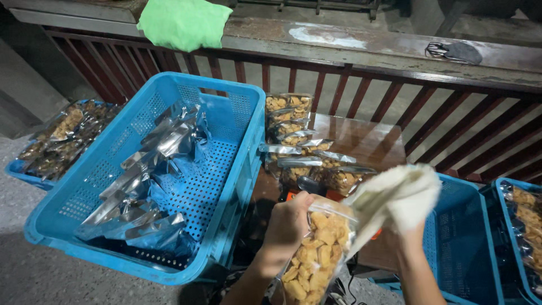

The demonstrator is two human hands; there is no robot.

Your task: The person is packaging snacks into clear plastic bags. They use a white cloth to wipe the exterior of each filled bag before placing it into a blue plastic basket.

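Left hand (288, 223) is wrapped tight around the top of a clear snack bag (313, 254) stuffed with golden fried pieces, holding it upright near the bottom middle of the view, just in front of the wooden table (372, 141). Right hand (409, 226) is mostly buried under a white cloth (398, 197) that it's got bunched up and pressed against the bag's top edge, so I can't tell exactly how the fingers sit. On the table behind there's a heap of filled bags (305, 152) with silver tops. To the left, a big blue crate (237, 96) is tilted up and holds empty silver pouches (147, 186). A green cloth (183, 22) is draped over the railing ledge (361, 48) up top.
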